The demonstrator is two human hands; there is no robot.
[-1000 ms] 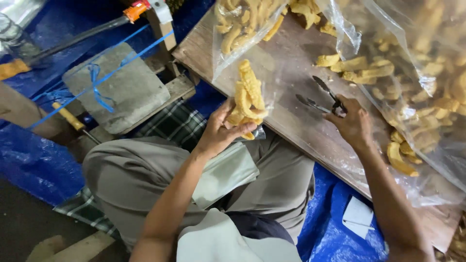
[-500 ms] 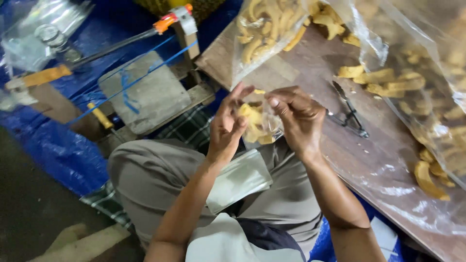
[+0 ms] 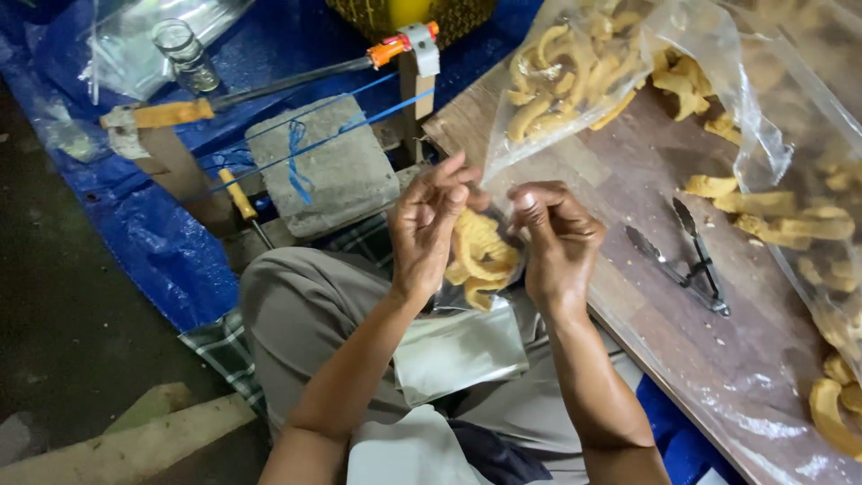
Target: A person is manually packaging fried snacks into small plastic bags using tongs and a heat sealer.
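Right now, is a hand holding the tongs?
No, the tongs lie on the table, while both hands hold a small bag of snacks.

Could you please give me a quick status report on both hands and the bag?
Left hand and right hand both pinching the top of the small clear plastic bag of yellow fried snacks. Bag held over the lap. Metal tongs lying apart on the wooden board.
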